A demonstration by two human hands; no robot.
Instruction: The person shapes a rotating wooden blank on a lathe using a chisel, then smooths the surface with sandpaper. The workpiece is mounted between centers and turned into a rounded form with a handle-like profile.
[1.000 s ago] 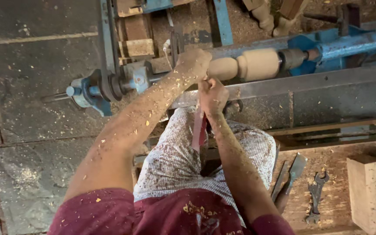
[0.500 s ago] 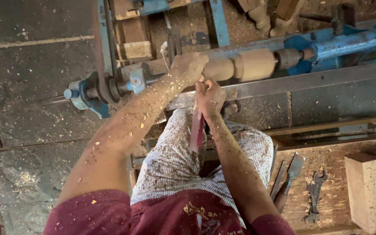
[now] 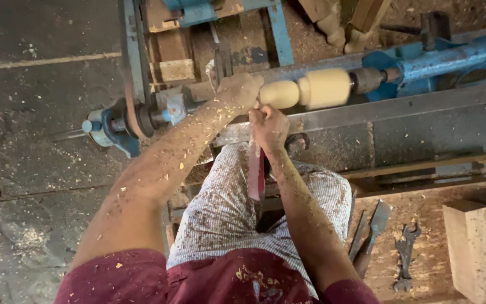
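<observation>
Pale turned wooden spindle, long axis left to right, mounted in the blue metal lathe. Left hand rests curled over its left end; right hand, just nearer the body, grips the red-handled chisel pointing at the spindle.

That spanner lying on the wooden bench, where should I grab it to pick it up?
Grip the spanner by its narrow middle shank, coming straight down from above. It lies flat, its wider jaw ends at top and bottom, with clear bench on either side of the shank for fingers.
</observation>
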